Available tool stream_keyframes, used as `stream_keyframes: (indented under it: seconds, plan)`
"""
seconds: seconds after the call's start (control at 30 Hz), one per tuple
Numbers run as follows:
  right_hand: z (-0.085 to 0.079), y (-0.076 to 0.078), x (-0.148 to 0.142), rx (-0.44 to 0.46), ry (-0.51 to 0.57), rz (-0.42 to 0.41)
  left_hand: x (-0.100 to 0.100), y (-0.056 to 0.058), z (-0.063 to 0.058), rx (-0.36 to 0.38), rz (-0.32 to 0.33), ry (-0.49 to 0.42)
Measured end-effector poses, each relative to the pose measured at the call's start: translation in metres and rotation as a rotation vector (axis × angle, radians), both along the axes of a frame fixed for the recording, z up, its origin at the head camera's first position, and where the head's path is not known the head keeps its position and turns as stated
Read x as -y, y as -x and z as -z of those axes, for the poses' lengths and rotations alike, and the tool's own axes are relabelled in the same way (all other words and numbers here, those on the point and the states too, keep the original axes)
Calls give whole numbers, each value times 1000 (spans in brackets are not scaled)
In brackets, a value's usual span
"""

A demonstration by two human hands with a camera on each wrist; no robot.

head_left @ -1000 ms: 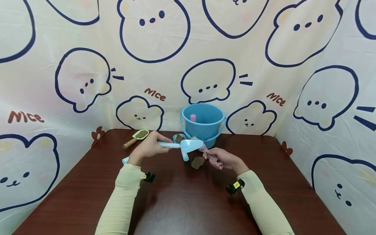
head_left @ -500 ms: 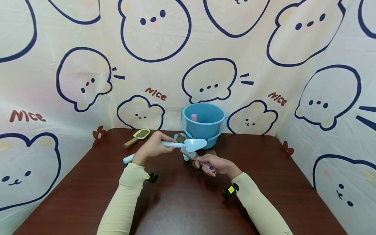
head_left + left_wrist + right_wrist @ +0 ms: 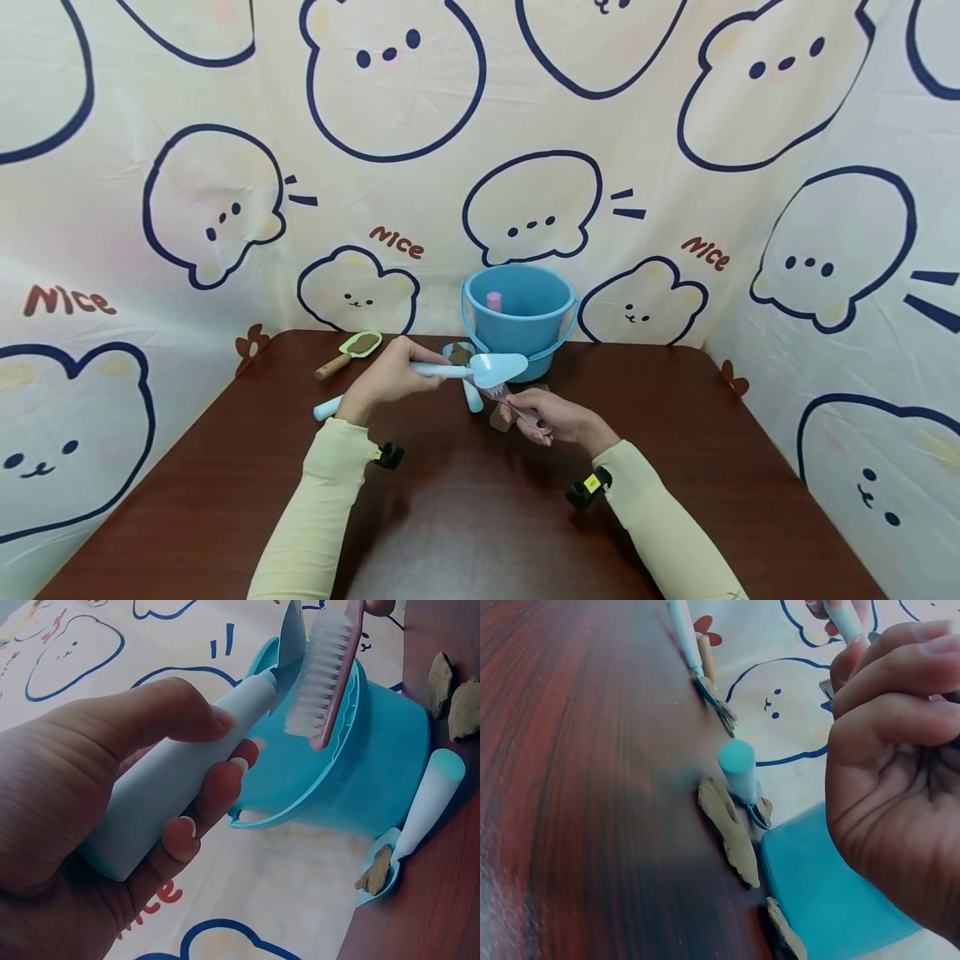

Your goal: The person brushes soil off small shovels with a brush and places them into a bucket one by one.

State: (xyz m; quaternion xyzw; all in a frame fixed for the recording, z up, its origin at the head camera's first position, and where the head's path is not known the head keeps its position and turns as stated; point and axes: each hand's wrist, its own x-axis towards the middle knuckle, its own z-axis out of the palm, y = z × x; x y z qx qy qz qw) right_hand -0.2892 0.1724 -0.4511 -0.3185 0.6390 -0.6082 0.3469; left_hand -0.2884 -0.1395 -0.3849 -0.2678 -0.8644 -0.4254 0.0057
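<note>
My left hand (image 3: 393, 375) grips the light blue handle of a hand trowel (image 3: 498, 369), held above the table with its blade pointing right. In my right hand (image 3: 558, 415) is a pink brush (image 3: 326, 671) with white bristles. Those bristles lie close against the trowel blade in the left wrist view; whether they touch cannot be told. Curled fingers of the right hand hide the brush in the right wrist view. Beneath the hands lie brown clay-like lumps (image 3: 501, 418), partly covered by the right hand in the head view.
A blue bucket (image 3: 517, 329) with a pink object inside stands behind the hands. Before it lies a small blue shovel (image 3: 424, 802) bearing a brown lump. At left are a green scoop (image 3: 365, 342) and a light blue-handled fork (image 3: 686, 637).
Over the last second my right hand has brought the brush left and lower, from beside the blade's right side to its underside. The trowel has shifted slightly right.
</note>
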Motion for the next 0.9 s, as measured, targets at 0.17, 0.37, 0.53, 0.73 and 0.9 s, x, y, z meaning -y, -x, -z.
stream_keyframes:
  seconds: [0.17, 0.37, 0.53, 0.73, 0.9]
  plan:
    - [-2, 1, -4, 18, -8, 23, 2, 2, 1, 20, -20, 12]
    - [-3, 3, -9, 13, 3, 32, 7, 1, -1, 15, -23, 30]
    - [-5, 5, -14, -17, 14, 38, 9, 0, -3, 21, -4, 19]
    - [-7, 7, -21, -19, 22, 54, 15, 0, -4, 51, 0, 7]
    - [-9, 7, -25, -12, 47, 64, 18, 1, -3, 66, -6, 2]
